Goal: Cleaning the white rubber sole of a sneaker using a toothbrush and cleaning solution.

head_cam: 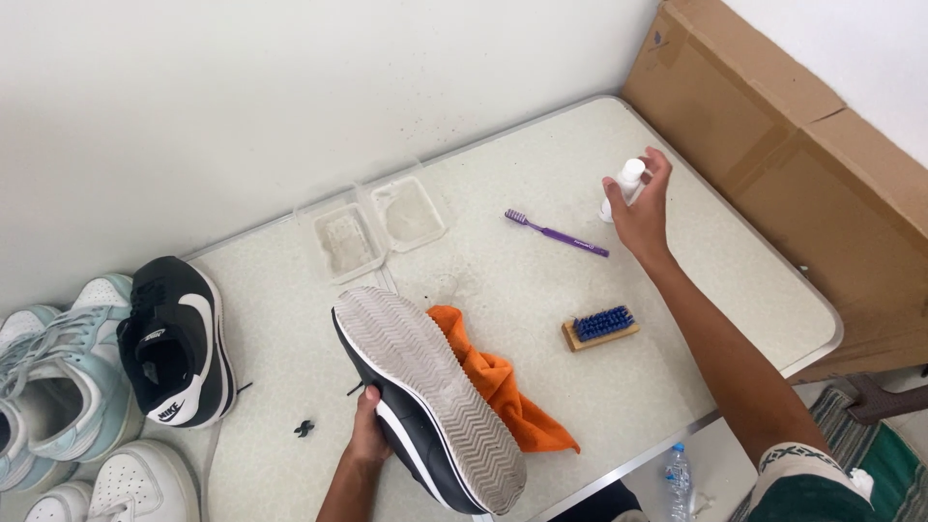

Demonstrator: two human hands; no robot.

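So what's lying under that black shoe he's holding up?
An orange cloth lies on the table beneath the black shoe; the left hand tilts it sole-up. The cloth's covered part stays hidden.

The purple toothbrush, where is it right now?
In the head view, the purple toothbrush lies flat on the table, toward the far right, just left of the right hand holding a small white bottle.

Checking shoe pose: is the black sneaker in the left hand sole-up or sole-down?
Sole-up. The black sneaker in the left hand shows its grey zigzag tread to the camera.
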